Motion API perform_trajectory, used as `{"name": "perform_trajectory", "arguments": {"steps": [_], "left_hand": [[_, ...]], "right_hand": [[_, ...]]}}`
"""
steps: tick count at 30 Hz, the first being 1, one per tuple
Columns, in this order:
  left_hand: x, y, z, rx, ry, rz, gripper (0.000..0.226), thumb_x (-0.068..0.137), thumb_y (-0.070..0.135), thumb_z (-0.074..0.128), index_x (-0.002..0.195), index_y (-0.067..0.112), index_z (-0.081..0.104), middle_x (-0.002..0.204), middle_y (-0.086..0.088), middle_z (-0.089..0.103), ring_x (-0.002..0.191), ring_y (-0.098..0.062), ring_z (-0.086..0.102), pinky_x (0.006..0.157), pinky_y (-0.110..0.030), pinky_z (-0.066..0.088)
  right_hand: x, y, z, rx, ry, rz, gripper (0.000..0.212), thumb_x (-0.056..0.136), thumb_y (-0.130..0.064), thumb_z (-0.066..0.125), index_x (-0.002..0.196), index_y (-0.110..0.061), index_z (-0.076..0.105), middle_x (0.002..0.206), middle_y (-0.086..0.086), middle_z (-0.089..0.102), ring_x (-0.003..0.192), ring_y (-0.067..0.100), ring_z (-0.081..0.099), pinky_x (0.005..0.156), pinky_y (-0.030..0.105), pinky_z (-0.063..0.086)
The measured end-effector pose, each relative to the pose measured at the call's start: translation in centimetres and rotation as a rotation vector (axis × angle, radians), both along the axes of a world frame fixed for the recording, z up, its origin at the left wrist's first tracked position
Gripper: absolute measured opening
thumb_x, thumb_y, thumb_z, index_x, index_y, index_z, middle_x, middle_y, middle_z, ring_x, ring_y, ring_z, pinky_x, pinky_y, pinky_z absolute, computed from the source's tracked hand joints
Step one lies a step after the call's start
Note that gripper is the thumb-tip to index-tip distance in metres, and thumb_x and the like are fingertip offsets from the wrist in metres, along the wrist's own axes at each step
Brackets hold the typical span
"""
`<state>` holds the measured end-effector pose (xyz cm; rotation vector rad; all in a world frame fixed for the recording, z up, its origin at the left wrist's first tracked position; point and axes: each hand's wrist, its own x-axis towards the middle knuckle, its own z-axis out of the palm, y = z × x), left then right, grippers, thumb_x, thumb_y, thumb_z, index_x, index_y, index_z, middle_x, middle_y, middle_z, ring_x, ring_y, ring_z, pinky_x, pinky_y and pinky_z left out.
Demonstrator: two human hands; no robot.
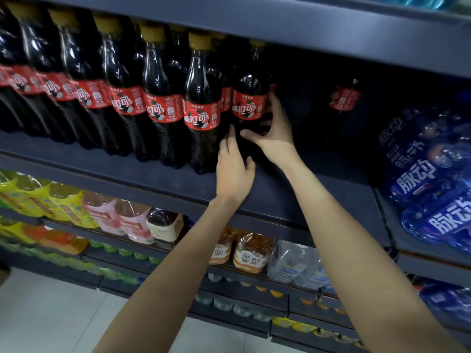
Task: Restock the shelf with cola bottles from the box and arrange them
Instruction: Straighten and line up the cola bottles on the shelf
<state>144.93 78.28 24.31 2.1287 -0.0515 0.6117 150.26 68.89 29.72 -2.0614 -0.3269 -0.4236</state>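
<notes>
In the head view, the end bottle (251, 103) stands on the shelf (318, 189) at the right of the cola row (107, 95), set slightly back. The right hand (276, 133) curls round its side just below the label; the left hand (233, 169) lies against its lower left with straight fingers. Full, it likely handles heavy, its smooth plastic stiff but slippery, so the ridged lower body looks the surest hold. The dark shelf is flat, with room rightward; a lone bottle (342, 103) stands deeper in. The box is out of view.
</notes>
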Motion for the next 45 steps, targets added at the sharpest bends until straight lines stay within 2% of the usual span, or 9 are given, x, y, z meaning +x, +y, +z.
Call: {"name": "perform_trajectory", "arguments": {"steps": [9, 14, 18, 22, 31, 35, 38, 42, 45], "left_hand": [[0.0, 0.0, -0.7, -0.014, -0.011, -0.042, 0.078, 0.087, 0.008, 0.055, 0.151, 0.015, 0.011, 0.148, -0.013, 0.028, 0.122, -0.04, 0.045, 0.1, -0.051, 0.043], [-1.5, -0.6, 0.1, 0.062, -0.207, 0.058, 0.054, 0.088, 0.012, 0.058, 0.138, 0.009, 0.039, 0.135, -0.01, 0.043, 0.126, -0.023, 0.042, 0.089, -0.019, 0.035], [-0.7, -2.7, 0.6, 0.232, -0.321, -0.066, 0.034, 0.091, 0.023, 0.052, 0.123, 0.013, 0.055, 0.114, -0.004, 0.058, 0.108, -0.02, 0.052, 0.079, -0.021, 0.042], [2.2, -4.7, 0.6, 0.356, -0.152, -0.169, 0.037, 0.092, 0.021, 0.052, 0.127, 0.014, 0.052, 0.117, -0.007, 0.059, 0.11, -0.026, 0.053, 0.083, -0.043, 0.051], [1.5, -4.3, 3.0, -0.113, 0.043, -0.341, 0.062, 0.091, 0.026, 0.061, 0.145, 0.017, 0.03, 0.14, -0.005, 0.043, 0.114, -0.005, 0.045, 0.092, -0.02, 0.042], [-1.0, -2.4, 4.0, -0.177, -0.022, -0.378, 0.062, 0.091, 0.029, 0.061, 0.144, 0.023, 0.03, 0.141, 0.001, 0.042, 0.119, -0.007, 0.048, 0.096, -0.029, 0.048], [-2.8, -0.7, 4.2, -0.108, -0.08, -0.34, 0.055, 0.092, 0.03, 0.06, 0.141, 0.024, 0.036, 0.136, 0.005, 0.046, 0.115, -0.006, 0.052, 0.093, -0.029, 0.051], [-4.4, 2.0, 3.7, 0.052, -0.157, -0.197, 0.055, 0.095, 0.029, 0.054, 0.145, 0.019, 0.033, 0.134, 0.001, 0.048, 0.113, 0.0, 0.047, 0.094, -0.02, 0.045], [-4.9, 4.2, 3.7, 0.206, -0.216, -0.118, 0.053, 0.096, 0.028, 0.052, 0.145, 0.015, 0.035, 0.133, -0.002, 0.05, 0.117, -0.008, 0.05, 0.094, -0.023, 0.044]], "right_hand": [[-1.2, -1.3, -0.5, -0.002, -0.053, -0.019, 0.08, 0.074, -0.023, 0.079, 0.141, -0.019, 0.035, 0.125, 0.002, 0.054, 0.11, 0.013, 0.054, 0.092, 0.029, 0.049], [-2.0, -7.6, -2.0, 0.027, -0.256, -0.386, 0.041, 0.083, -0.024, 0.067, 0.121, -0.014, 0.056, 0.108, 0.001, 0.061, 0.101, 0.016, 0.056, 0.087, 0.037, 0.048], [0.8, -11.6, -1.6, -0.033, -0.109, -0.649, 0.079, 0.076, -0.034, 0.073, 0.141, -0.013, 0.034, 0.137, 0.016, 0.042, 0.125, 0.034, 0.038, 0.103, 0.044, 0.035], [3.8, -12.6, -1.2, -0.012, 0.064, -0.56, 0.107, 0.074, -0.036, 0.077, 0.15, -0.019, 0.004, 0.152, 0.019, 0.022, 0.138, 0.036, 0.026, 0.109, 0.047, 0.028], [-0.3, -11.7, -1.4, 0.192, 0.05, -0.197, 0.091, 0.074, -0.015, 0.079, 0.144, -0.012, 0.023, 0.135, 0.004, 0.051, 0.121, 0.012, 0.047, 0.095, 0.019, 0.036], [-4.7, -8.4, -2.2, 0.248, 0.052, -0.055, 0.09, 0.073, -0.017, 0.081, 0.144, -0.014, 0.024, 0.121, -0.006, 0.055, 0.115, 0.008, 0.053, 0.093, 0.019, 0.044], [-6.2, -5.5, -2.2, 0.219, 0.039, 0.011, 0.09, 0.074, -0.016, 0.079, 0.145, -0.015, 0.023, 0.124, -0.005, 0.056, 0.116, 0.007, 0.053, 0.093, 0.014, 0.045], [-6.9, -1.7, -2.3, 0.215, 0.045, 0.073, 0.092, 0.078, -0.013, 0.076, 0.148, -0.015, 0.016, 0.137, 0.006, 0.049, 0.127, 0.016, 0.047, 0.105, 0.039, 0.044], [-7.1, 0.3, -2.4, 0.186, 0.016, 0.099, 0.09, 0.081, -0.013, 0.073, 0.148, -0.011, 0.014, 0.141, 0.009, 0.044, 0.131, 0.017, 0.042, 0.108, 0.037, 0.039]]}}
